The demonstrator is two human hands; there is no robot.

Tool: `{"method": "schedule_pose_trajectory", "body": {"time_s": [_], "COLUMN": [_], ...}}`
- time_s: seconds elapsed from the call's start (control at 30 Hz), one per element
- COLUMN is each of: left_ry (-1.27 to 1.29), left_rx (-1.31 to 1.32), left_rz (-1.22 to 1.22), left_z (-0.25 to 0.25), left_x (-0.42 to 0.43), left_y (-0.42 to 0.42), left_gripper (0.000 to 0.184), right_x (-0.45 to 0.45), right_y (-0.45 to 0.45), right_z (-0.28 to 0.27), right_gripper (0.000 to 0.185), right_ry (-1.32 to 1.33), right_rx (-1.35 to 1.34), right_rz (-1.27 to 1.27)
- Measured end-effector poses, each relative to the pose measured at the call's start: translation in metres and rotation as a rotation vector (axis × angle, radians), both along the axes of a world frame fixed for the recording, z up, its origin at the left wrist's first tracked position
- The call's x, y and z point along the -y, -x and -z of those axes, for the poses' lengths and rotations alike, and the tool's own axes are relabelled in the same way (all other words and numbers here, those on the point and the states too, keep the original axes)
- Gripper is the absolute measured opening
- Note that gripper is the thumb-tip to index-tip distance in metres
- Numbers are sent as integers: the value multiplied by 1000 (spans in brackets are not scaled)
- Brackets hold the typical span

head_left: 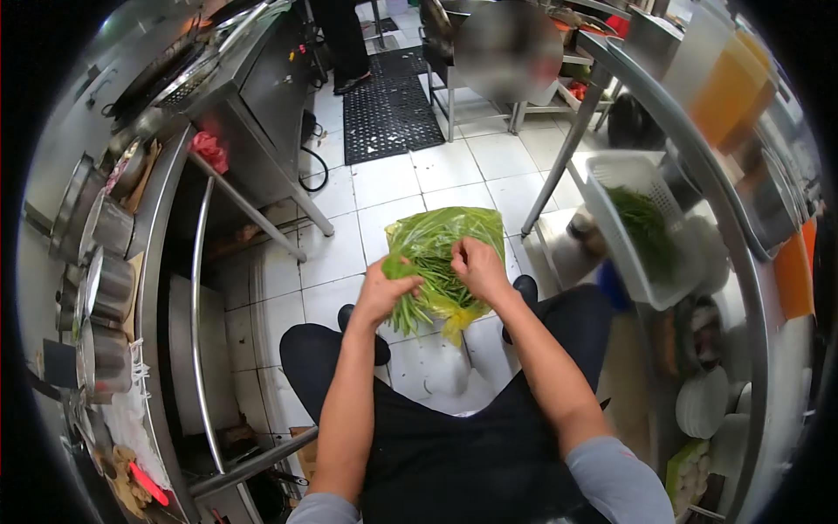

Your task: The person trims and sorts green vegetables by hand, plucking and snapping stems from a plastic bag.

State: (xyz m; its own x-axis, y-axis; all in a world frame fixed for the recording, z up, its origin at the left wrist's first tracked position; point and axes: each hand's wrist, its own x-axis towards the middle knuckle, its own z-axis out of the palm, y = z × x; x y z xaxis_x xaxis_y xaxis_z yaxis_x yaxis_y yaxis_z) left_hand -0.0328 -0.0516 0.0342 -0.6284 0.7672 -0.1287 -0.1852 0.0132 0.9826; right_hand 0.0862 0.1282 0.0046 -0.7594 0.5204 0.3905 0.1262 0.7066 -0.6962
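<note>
A clear yellow-green plastic bag [454, 223] lies open between my knees, with long green vegetable stalks [428, 262] inside it. My left hand [388, 293] is closed around a bunch of green stalks [407, 314] at the bag's left side; their ends hang below my fingers. Over the bag's right part, my right hand [478, 269] has its fingers pinched together; what they hold, if anything, is too small to make out. A yellow knotted part of the bag [458, 319] sticks out toward me.
To the right, a white basket [611, 175] holds more greens [642, 223] on a steel rack [672, 131]. Metal pots [109, 279] line the left counter [161, 218]. A black mat [393, 105] covers floor tiles ahead, near a standing person [340, 39].
</note>
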Motion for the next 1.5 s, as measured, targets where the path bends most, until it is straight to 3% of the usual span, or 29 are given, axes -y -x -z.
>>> {"method": "schedule_pose_trajectory", "body": {"time_s": [0.07, 0.1, 0.13, 0.2, 0.23, 0.47, 0.6, 0.67, 0.73, 0.8, 0.83, 0.93, 1.2, 1.33, 1.5], "left_ry": [-43, -88, -134, -174, -175, -148, -144, -160, -177, -226, -249, -305, -186, -192, -132], "left_rx": [75, 148, 222, 249, 229, 199, 159, 128, 97, 147, 194, 217, 195, 145, -17], "left_rz": [-33, -72, -111, -131, -147, -191, -179, -204, -226, -320, -334, -292, -309, -382, -274], "left_z": [-3, -9, -11, -10, -7, -12, -7, -5, -6, -10, -12, -15, -15, -9, 0], "left_x": [4, 6, 6, 7, 7, 7, 9, 10, 13, 19, 22, 20, 15, 12, 2], "left_y": [6, 9, 12, 14, 16, 13, 16, 20, 24, 30, 31, 30, 26, 27, 13], "left_gripper": [24, 27, 30, 28, 28, 21, 28, 27, 26, 21, 17, 12, 13, 12, 14], "right_x": [-14, -13, -12, -1, 8, 32, 34, 34, 20, 7, 6, 17, 55, 43, 13], "right_y": [-6, -7, -6, -2, -2, 6, 9, 10, 11, 5, 3, 21, 67, 51, 6], "right_z": [7, 6, 4, -2, -11, 14, 24, 25, 33, 37, 46, 63, 71, 58, 20], "right_gripper": [19, 23, 23, 20, 18, 13, 14, 15, 14, 11, 11, 15, 16, 16, 16], "right_ry": [-64, 117, 114, 802, 919, 970, 899, 691, 728, 30, -163, -16, -37, 32, 208], "right_rx": [56, 158, 156, 270, 277, 139, 137, 1, 69, 61, 80, 251, 390, 282, 216], "right_rz": [-177, -221, -221, -459, -502, -478, -375, -128, -38, -94, -74, -138, 1, -15, -101]}}
